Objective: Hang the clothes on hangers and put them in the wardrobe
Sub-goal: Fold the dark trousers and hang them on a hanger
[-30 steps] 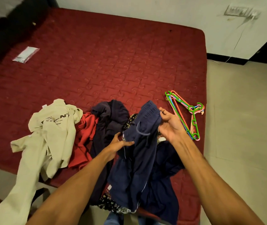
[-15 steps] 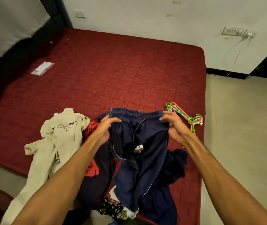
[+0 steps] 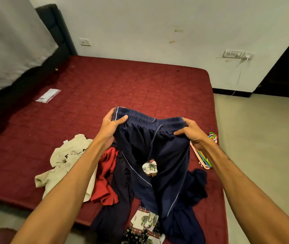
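Left hand [image 3: 111,126] and right hand [image 3: 192,132] each grip the navy trousers [image 3: 154,155] at the waistband, fingers curled, above the apparently plastic hangers [image 3: 204,156] on the bed [image 3: 140,88].

Navy track pants [image 3: 154,147] with white piping held up, waistband stretched wide, legs trailing onto the heap on the bed [image 3: 105,88]: beige shirt [image 3: 66,155], red garment [image 3: 106,182], elephant-print cloth [image 3: 144,224]. Coloured hangers [image 3: 203,155] lie bunched just right, near the bed's edge.
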